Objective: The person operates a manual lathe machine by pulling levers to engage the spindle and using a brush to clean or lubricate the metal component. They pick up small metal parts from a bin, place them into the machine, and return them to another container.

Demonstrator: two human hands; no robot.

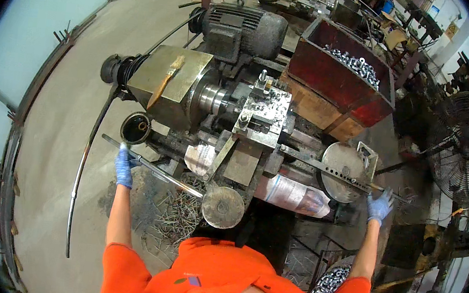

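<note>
Grey concrete floor [55,162] is spreading out around a worn metalworking machine. At its front left, a metal rod [165,175] is slanting down to a small round disc [223,207]; the left hand [123,168], in a blue glove, is gripping the rod toward its upper end, fingers curling around it. The right hand [379,207], gloved alike, is reaching to the outer end of a perforated bar [329,169]; whether its fingers are closing around that end, I cannot tell. Between the hands, a tool block [266,113] is standing beside a shiny spindle [211,99]. Printed packaging [292,195] is lying below, its lettering bending and blurring. Farther out, a paintbrush [161,88] is resting on the metal cover [154,69], and a red bin [336,77] is holding shiny metal parts [357,67]. An orange shirt [222,262] is bearing a coloured emblem with tiny lettering, while a yellow sign [451,30] is hanging in the background.
</note>
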